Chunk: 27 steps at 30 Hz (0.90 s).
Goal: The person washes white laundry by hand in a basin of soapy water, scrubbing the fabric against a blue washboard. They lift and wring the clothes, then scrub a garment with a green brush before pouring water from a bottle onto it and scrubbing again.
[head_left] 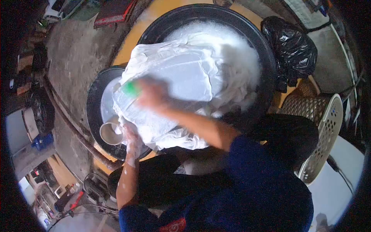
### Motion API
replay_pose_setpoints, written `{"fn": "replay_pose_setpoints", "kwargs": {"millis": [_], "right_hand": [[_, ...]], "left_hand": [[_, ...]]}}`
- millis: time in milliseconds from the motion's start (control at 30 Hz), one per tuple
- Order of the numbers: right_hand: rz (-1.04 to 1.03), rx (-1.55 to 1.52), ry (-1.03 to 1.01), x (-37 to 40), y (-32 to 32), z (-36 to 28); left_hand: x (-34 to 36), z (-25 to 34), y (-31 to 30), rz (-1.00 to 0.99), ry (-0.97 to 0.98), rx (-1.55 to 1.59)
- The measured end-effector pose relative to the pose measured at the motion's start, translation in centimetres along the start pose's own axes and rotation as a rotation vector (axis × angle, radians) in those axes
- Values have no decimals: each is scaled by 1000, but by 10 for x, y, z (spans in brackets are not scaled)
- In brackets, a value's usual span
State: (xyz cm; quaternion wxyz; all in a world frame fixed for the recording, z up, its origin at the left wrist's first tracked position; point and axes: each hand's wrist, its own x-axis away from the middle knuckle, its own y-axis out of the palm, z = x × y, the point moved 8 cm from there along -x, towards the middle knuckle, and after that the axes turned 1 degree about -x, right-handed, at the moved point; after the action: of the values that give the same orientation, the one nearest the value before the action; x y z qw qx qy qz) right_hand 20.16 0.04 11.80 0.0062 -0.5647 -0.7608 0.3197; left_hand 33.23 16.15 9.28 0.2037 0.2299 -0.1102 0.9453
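A soaked white cloth point(181, 73) lies spread and flattened across the large black tub point(166, 23), its left edge reaching over the small dark basin point(94, 104). My right hand point(152, 94), smeared by motion, is closed on a green scrubbing brush point(131, 89) pressed against the cloth's left part. Suds cover my left hand point(131, 135), which grips the cloth's lower left edge; its fingers are partly hidden. Right beside that hand is a beige cup point(110, 133) in the small basin. Thick foam point(235, 46) and bunched wet fabric point(239, 85) fill the tub's right side.
A black plastic bag point(290, 50) stands against the tub's right side. Below it, a beige perforated laundry basket point(324, 135) leans by my right elbow. A hose point(73, 127) runs along the concrete floor point(77, 50) at left. Yellow boarding point(162, 9) lies under the tub.
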Motion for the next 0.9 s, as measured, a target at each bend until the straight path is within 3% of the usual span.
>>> {"fn": "replay_pose_setpoints", "kwargs": {"millis": [33, 100, 167, 200, 233, 267, 300, 433, 467, 500, 533, 567, 600, 633, 667, 700, 800, 833, 867, 900], "right_hand": [[0, 68, 213, -1, -38, 68], [139, 73, 358, 3, -128, 179], [-16, 296, 479, 5, -149, 196], [-61, 296, 438, 2, -120, 187], [25, 179, 199, -1, -97, 108], [-122, 395, 352, 2, -50, 53], [-132, 214, 63, 13, -27, -25], [-20, 127, 212, 46, -39, 28], [33, 88, 340, 53, -74, 96], [-19, 268, 374, 52, -116, 152], [12, 392, 362, 44, -142, 160], [46, 515, 356, 39, -161, 155], [105, 371, 225, 39, -139, 138], [-157, 300, 424, 45, -96, 110], [-91, 208, 155, 47, -66, 39], [-177, 254, 114, 57, -29, -20], [-166, 19, -14, 64, -42, -71], [22, 174, -7, 74, -60, -24], [-169, 236, 322, 81, -68, 57], [-165, 149, 469, 79, -101, 122]], "left_hand": [[-2, 0, -3, 26, 14, -33], [-11, -1, -8, 55, 51, -102], [-28, -20, -13, -71, 70, 46], [-31, -20, -12, -118, 71, 42], [-46, -34, -16, -181, 76, 68], [-59, -48, -19, -244, 79, 93], [-56, -47, -21, -262, 71, 83], [-25, -19, -5, -234, 60, -20], [-25, -18, -5, -214, 65, -53], [-26, -18, -5, -205, 70, -76], [-29, -20, -6, -197, 83, -85], [-30, -21, -5, -207, 87, -93], [-31, -21, -4, -221, 91, -100], [-33, -22, -5, -234, 91, -101], [-33, -23, -6, -256, 86, -114], [-32, -24, -9, -288, 69, -116], [-16, -24, -21, -385, 2, -137], [-14, -25, -25, -379, -2, -180], [-13, -27, -30, -366, -2, -244], [-15, -30, -35, -346, 9, -293]]}}
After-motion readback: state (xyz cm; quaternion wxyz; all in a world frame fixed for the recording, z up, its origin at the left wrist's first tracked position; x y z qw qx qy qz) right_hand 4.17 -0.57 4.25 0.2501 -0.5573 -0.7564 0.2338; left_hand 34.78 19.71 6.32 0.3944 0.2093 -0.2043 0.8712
